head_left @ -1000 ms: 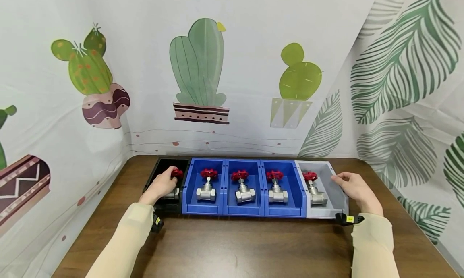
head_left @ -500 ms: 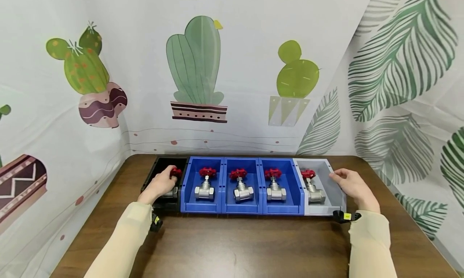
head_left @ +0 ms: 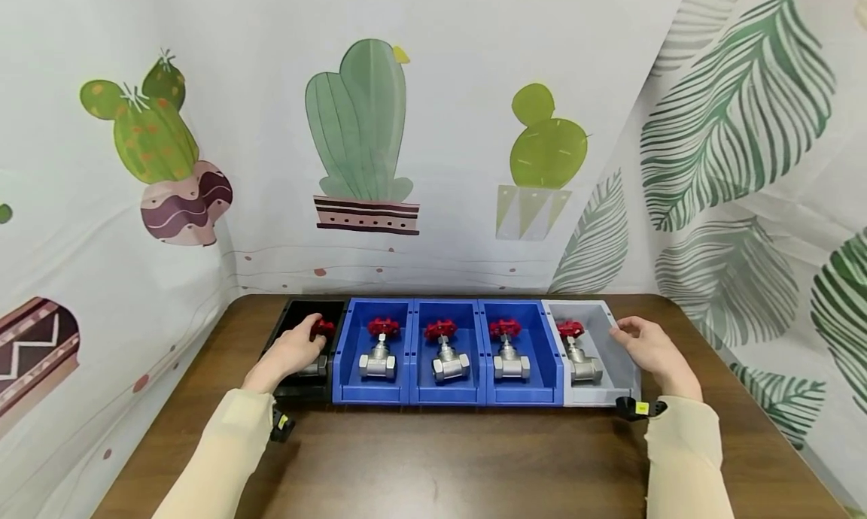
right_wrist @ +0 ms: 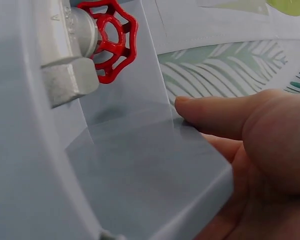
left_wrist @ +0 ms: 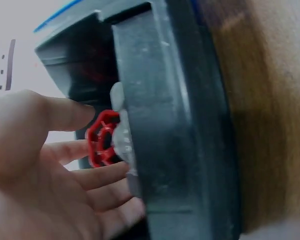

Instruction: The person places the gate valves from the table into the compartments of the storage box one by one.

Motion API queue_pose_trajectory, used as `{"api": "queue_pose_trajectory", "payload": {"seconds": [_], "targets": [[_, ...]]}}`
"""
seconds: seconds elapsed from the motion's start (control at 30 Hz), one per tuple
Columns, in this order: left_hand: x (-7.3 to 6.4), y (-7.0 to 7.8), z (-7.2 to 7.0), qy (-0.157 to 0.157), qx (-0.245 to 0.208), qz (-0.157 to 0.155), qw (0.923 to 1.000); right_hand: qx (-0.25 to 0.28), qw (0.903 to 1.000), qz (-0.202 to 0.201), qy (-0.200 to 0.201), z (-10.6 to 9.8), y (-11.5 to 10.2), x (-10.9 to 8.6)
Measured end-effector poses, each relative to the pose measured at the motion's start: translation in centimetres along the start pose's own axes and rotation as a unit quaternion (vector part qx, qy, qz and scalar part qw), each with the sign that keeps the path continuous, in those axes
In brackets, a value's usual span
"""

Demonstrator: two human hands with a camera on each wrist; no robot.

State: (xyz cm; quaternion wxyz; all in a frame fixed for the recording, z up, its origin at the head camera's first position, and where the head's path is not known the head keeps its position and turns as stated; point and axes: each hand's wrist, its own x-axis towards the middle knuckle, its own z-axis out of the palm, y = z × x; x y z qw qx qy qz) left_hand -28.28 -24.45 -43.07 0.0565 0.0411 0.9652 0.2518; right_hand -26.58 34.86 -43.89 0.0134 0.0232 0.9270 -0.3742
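Observation:
A metal gate valve (head_left: 314, 366) with a red handwheel (left_wrist: 102, 139) lies in the black bin (head_left: 291, 390) at the left end of the row. My left hand (head_left: 293, 347) reaches into that bin, its thumb and loose fingers spread around the handwheel. In the left wrist view a small gap shows between thumb and wheel. At the row's right end, my right hand (head_left: 652, 347) is at the outer wall of the grey bin (head_left: 612, 357). Its thumb touches the rim, with the fingers outside the wall and partly hidden. Another gate valve (head_left: 582, 365) lies inside.
Between the end bins stand a left blue bin (head_left: 371, 394), a middle blue bin (head_left: 447, 395) and a right blue bin (head_left: 524, 396). Each holds one red-wheeled gate valve. The bins stand joined near the back of the brown table (head_left: 406, 466), before a printed cloth (head_left: 460, 128).
My left hand has drawn slightly left, its thumb coming away from the handwheel. The right hand stays at the grey bin's wall. The whole head view has shifted a little.

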Motion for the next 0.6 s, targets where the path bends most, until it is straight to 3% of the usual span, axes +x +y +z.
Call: {"api": "queue_pose_trajectory", "payload": {"seconds": [0.37,0.6], "targets": [[-1.2,1.1,-1.4,0.002,0.038,0.014,0.9992,-0.040,0.9989,-0.015,0.021,-0.9,-1.2,-1.1],[-2.2,2.1,-2.3,-0.003,0.068,0.008,0.9977,-0.104,0.9941,-0.018,0.027,-1.7,-2.2,-1.9]]}}
